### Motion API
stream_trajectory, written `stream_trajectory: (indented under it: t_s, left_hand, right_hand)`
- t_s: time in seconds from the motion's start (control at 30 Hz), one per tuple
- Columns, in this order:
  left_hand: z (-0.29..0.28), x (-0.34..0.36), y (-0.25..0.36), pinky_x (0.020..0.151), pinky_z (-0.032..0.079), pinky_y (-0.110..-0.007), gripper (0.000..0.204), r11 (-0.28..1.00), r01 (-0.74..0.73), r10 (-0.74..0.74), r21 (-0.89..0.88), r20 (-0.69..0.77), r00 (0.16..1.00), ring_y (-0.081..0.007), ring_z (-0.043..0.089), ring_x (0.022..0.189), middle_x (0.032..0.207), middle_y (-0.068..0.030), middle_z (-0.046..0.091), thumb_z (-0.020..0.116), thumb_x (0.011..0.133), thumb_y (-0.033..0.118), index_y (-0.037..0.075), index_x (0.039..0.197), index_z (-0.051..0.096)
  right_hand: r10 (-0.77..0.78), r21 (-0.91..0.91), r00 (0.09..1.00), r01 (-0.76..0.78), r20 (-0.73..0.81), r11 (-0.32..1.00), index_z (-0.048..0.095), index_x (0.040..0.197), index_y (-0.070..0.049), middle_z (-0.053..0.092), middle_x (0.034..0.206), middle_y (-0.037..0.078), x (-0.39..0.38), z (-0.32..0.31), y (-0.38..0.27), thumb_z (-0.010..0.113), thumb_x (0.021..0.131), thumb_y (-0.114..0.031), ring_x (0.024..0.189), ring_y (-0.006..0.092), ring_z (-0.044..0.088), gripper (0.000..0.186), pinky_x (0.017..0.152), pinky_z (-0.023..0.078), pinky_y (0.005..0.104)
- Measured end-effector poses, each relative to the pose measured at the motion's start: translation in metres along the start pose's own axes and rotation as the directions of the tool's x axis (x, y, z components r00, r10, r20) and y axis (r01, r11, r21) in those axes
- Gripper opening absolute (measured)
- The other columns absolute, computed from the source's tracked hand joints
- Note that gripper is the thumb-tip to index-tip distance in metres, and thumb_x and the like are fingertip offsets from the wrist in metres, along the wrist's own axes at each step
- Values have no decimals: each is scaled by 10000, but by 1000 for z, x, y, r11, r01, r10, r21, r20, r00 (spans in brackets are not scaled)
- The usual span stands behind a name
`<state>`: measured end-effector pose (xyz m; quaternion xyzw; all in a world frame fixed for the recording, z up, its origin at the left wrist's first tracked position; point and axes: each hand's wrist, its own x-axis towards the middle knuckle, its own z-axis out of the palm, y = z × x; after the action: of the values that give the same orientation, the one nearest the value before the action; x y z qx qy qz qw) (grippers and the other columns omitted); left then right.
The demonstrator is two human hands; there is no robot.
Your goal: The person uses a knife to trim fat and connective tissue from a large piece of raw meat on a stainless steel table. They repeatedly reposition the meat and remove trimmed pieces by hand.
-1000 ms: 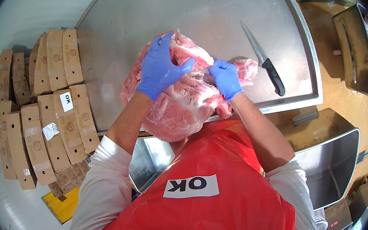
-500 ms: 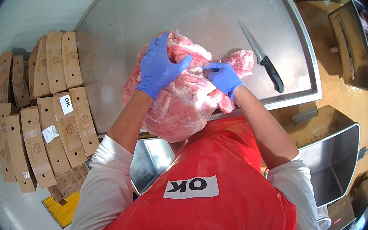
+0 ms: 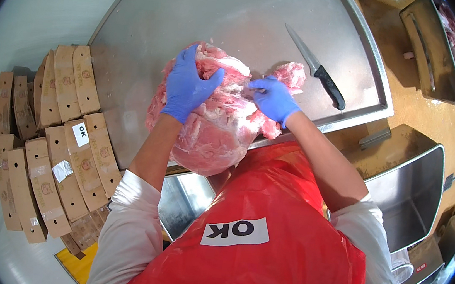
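Brown labelled cartons (image 3: 54, 139) stacked left

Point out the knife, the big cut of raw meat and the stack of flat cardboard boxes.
knife (image 3: 329, 86), head view, on its black handle.
cut of raw meat (image 3: 217, 135), head view, on its pink lower bulge.
flat cardboard boxes (image 3: 49, 178), head view, on one brown folded box.
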<state>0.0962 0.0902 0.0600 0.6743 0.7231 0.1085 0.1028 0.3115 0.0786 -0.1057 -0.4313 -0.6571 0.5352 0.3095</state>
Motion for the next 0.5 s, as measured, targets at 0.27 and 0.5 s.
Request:
stream_trajectory:
  t_s: [0.27, 0.5]
  left_hand:
    - [3, -7, -16, 1129, 526, -458, 858, 999, 15, -14, 43, -42, 999, -357, 648, 1348, 1472, -229, 635, 871, 892, 457, 4, 1540, 537]
    - [-11, -29, -43, 1165, 504, -450, 798, 942, -3, -24, -337, -76, 997, -346, 595, 1402, 1550, -233, 545, 834, 984, 314, -30, 1602, 464]
  right_hand:
    - [-252, -726, 736, -440, -628, 528, 626, 1485, -121, 665, 1346, 229, -61, -187, 65, 792, 924, -323, 1221, 440, 639, 619, 1033, 524, 571]
    - [137, -758, 869, -483, -475, 439, 712, 1361, -110, 701, 1223, 201, -106, -205, 103, 723, 992, -271, 1130, 415, 686, 402, 988, 539, 542]
